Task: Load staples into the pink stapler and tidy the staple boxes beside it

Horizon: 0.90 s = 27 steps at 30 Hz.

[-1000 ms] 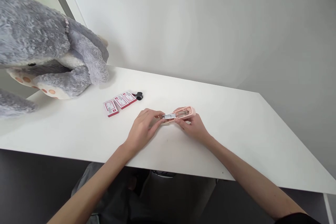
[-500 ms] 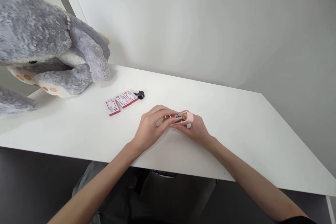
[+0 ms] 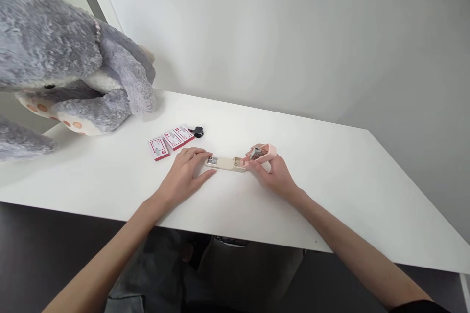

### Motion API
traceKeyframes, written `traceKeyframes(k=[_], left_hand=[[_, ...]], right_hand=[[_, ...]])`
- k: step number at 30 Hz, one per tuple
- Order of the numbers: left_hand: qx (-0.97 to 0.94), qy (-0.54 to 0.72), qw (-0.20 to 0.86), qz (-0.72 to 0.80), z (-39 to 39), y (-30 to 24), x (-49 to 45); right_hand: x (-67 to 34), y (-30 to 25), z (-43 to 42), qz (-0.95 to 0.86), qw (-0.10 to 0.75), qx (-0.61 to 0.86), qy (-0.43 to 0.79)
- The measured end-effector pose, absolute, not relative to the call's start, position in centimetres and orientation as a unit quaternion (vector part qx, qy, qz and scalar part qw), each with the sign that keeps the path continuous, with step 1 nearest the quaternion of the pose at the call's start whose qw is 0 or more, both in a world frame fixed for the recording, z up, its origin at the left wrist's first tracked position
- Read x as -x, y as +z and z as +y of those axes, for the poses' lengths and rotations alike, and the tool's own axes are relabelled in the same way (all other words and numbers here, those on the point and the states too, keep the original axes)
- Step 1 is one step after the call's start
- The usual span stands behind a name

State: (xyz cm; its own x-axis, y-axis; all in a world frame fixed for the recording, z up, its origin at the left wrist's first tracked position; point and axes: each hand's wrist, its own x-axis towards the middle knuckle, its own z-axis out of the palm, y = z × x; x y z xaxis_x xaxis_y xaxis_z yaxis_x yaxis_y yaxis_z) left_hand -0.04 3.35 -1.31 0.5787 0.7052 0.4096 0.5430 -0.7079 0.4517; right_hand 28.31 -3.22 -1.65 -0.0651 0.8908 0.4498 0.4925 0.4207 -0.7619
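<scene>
A stapler lies opened out in front of me on the white table. Its long cream base (image 3: 224, 163) rests flat, a metal plate at the left end. My left hand (image 3: 183, 171) grips that left end between thumb and forefinger. At the other end, my right hand (image 3: 275, 173) holds the stapler's pink top (image 3: 270, 153) tilted up, with metal parts showing inside it. The top meets the base near my right fingertips, which hide whether the two are joined there.
Several red-and-white small boxes (image 3: 178, 137) lie on the white table (image 3: 121, 176), left of the stapler. Beside them is a small black object, perhaps a staple remover (image 3: 198, 132). A large grey plush toy (image 3: 121, 73) sits at the far left, by the wall (image 3: 257, 34).
My left hand has moved left from the stapler's metal parts to the end of its base. The base now shows laid out, and the pink top is tilted up in my right hand.
</scene>
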Motion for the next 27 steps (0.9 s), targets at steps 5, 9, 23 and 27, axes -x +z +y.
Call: traceKeyframes(k=[5,9,23,27], left_hand=[[-0.870,0.283,0.192,0.354,3.0,-0.9,-0.1],[-0.871,0.274,0.221,0.344,2.3,-0.5,-0.6],[-0.861,0.270,0.258,0.345,0.9,-0.9,-1.9],[-0.862,0.274,0.251,0.345,1.0,-1.0,-2.0]], right_hand=[[-28.8,-2.3,-3.5,-0.702,0.434,0.514,0.234],[-28.4,-2.5,-4.1,-0.720,0.403,0.527,0.203],[-27.1,-1.9,-4.6,-0.768,0.322,0.506,0.225],[-26.9,-2.1,-4.6,-0.757,0.329,0.521,0.217]])
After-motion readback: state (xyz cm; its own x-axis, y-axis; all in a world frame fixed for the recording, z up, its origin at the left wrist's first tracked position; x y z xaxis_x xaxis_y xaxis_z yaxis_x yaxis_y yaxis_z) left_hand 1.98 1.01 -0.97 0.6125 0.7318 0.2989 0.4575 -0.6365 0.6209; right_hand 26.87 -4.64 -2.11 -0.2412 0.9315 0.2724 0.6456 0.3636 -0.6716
